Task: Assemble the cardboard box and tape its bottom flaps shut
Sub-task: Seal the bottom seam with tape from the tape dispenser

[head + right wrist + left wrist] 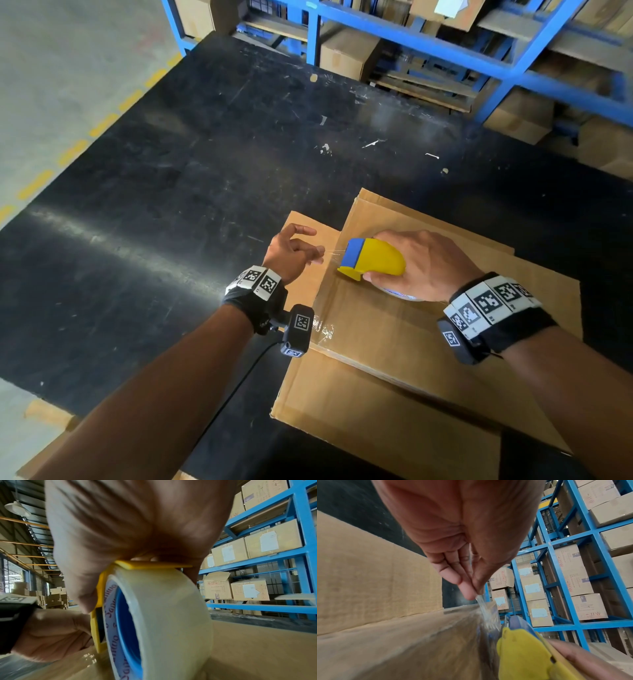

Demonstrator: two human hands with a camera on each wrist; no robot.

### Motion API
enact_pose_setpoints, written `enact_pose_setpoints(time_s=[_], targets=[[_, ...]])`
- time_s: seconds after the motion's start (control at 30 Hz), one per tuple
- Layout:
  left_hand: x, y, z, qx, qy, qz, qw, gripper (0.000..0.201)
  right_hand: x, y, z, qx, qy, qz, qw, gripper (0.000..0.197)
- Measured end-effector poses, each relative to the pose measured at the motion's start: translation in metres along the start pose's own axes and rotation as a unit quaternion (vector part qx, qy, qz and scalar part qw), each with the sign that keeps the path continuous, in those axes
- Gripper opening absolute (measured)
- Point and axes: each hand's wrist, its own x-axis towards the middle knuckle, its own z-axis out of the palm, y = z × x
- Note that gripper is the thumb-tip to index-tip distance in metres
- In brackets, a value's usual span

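Note:
A brown cardboard box [394, 339] lies on the black table [171, 192] with its flaps folded shut on top. A shiny strip of clear tape [323, 329] runs along the flap seam from the near edge. My right hand [414, 260] grips a yellow and blue tape dispenser [375, 257] that rests on the box. The right wrist view shows its clear tape roll [171, 615] under my palm. My left hand [317, 255] pinches the tape end [485, 609] just left of the dispenser's blue mouth, thumb against fingertips [469, 593].
Blue metal shelving [496, 65] loaded with cardboard cartons stands behind the table's far edge. Small scraps of tape and paper [325, 148] lie on the table beyond the box. Concrete floor with a yellow dashed line [72, 150] lies to the left.

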Motion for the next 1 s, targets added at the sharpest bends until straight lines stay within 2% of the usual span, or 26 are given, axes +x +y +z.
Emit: enact_pose_setpoints(time_s=[0.13,0.23,0.3,0.43,0.57,0.73,0.87,1.0], targets=[[0.001,-0.008,0.005,0.055,-0.038,-0.025,0.997,0.025,0.006,-0.001,0.003,-0.021,-0.022,0.003,1.0,0.075],[0.003,-0.013,0.007,0.214,-0.042,0.007,0.976,0.024,0.007,-0.002,0.003,-0.027,-0.024,0.002,0.999,0.071],[0.001,-0.018,0.005,0.255,-0.029,0.003,0.967,0.024,0.007,-0.003,0.002,-0.027,-0.024,-0.001,0.999,0.071],[0.001,-0.021,0.001,0.191,-0.012,0.019,0.981,0.022,0.008,-0.003,0.002,-0.028,-0.023,-0.007,0.999,0.07],[0.001,-0.016,0.002,0.143,-0.063,0.079,0.985,0.019,0.01,-0.004,0.002,-0.032,-0.027,-0.007,0.999,0.069],[0.005,-0.016,0.001,0.114,-0.104,0.097,0.983,0.032,0.008,-0.003,0.002,-0.027,-0.029,-0.005,0.999,0.069],[0.003,-0.019,-0.002,0.105,-0.09,0.088,0.986,0.013,0.006,-0.002,0.002,-0.02,-0.025,-0.005,0.999,0.069],[0.002,-0.015,0.001,0.121,-0.071,0.106,0.984,0.017,0.006,-0.002,0.002,-0.016,-0.022,-0.008,1.0,0.07]])
